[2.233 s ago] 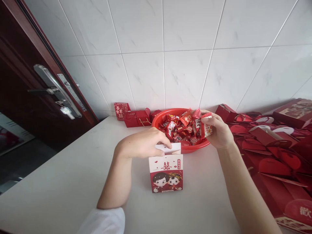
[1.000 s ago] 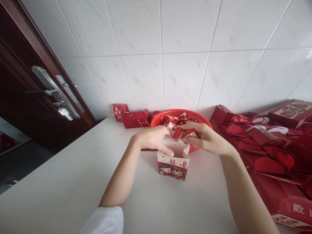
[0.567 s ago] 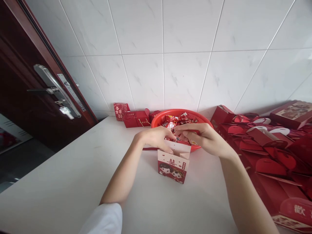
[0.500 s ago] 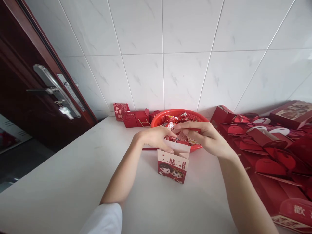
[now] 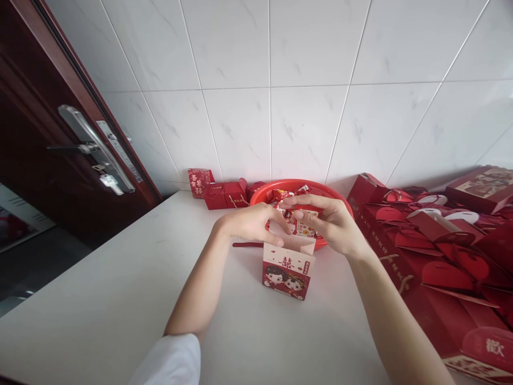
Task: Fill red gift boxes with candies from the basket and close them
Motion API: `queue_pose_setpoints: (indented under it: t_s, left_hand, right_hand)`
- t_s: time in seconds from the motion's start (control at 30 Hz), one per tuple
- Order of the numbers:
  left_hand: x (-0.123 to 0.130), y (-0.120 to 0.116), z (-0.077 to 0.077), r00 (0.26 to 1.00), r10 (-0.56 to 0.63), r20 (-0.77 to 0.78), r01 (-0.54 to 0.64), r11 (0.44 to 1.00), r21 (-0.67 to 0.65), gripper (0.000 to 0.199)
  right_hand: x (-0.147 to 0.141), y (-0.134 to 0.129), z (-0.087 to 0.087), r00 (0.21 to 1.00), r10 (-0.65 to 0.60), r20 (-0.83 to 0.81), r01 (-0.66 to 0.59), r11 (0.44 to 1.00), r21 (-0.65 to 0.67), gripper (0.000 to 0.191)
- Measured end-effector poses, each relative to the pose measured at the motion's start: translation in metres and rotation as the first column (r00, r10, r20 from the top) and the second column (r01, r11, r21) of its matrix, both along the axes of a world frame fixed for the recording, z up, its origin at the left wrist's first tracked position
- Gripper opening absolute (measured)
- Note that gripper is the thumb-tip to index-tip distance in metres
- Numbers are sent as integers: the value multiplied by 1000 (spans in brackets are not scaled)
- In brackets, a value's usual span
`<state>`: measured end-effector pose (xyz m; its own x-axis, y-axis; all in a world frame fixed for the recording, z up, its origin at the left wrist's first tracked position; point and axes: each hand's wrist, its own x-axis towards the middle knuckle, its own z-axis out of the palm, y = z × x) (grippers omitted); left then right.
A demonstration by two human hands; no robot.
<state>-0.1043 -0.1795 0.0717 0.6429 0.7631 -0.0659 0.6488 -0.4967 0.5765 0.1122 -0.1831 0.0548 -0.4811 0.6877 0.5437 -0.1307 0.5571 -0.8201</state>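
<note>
A small red and cream box (image 5: 286, 274) with two cartoon figures stands upright on the white table, its top open. My left hand (image 5: 260, 222) is at the box's upper left, thumb by the rim and fingers curled round its far side. Behind the box is a red plastic basket (image 5: 332, 193) of wrapped candies (image 5: 282, 194). Over the basket's front, my right hand (image 5: 328, 222) has thumb and fingers apart, with nothing seen between them. A candy packet (image 5: 306, 227) lies just below its fingers.
Closed red boxes (image 5: 226, 194) stand by the tiled wall, left of the basket. A large pile of red boxes (image 5: 436, 256) covers the right side. A thin dark red strip (image 5: 247, 245) lies left of the box. A brown door (image 5: 36, 107) with keys is at far left.
My right hand has shifted a little left, closer to the box, and its fingers have spread. My left hand and the box appear slightly further right in the view.
</note>
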Motion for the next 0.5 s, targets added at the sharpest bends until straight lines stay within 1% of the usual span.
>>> queue_pose_setpoints:
  t_s: [0.07, 0.13, 0.23, 0.33, 0.4, 0.5]
  left_hand:
    - [-1, -1, 0, 999, 34, -8, -34, 999, -19, 37]
    - [-2, -2, 1, 998, 59, 0, -59, 998, -34, 43]
    - [-2, -2, 1, 996, 83, -11, -84, 995, -61, 39]
    - [-2, -1, 0, 997, 74, -12, -75, 990, -118, 33]
    - [-2, -1, 0, 998, 69, 3, -68, 988, -139, 36]
    - [-2, 0, 0, 998, 59, 5, -57, 991, -122, 42]
  right_hand:
    - [-3, 1, -4, 999, -12, 30, 12, 1000, 4, 21]
    - [-5, 1, -8, 997, -2, 77, 1, 1000, 10, 23]
    - [-7, 0, -10, 989, 26, 145, -33, 998, 47, 24]
    - [-5, -1, -9, 979, 27, 200, -45, 995, 86, 23]
    - [-4, -2, -7, 974, 17, 227, -41, 994, 100, 23]
    - [-4, -2, -7, 974, -23, 225, -7, 991, 132, 20]
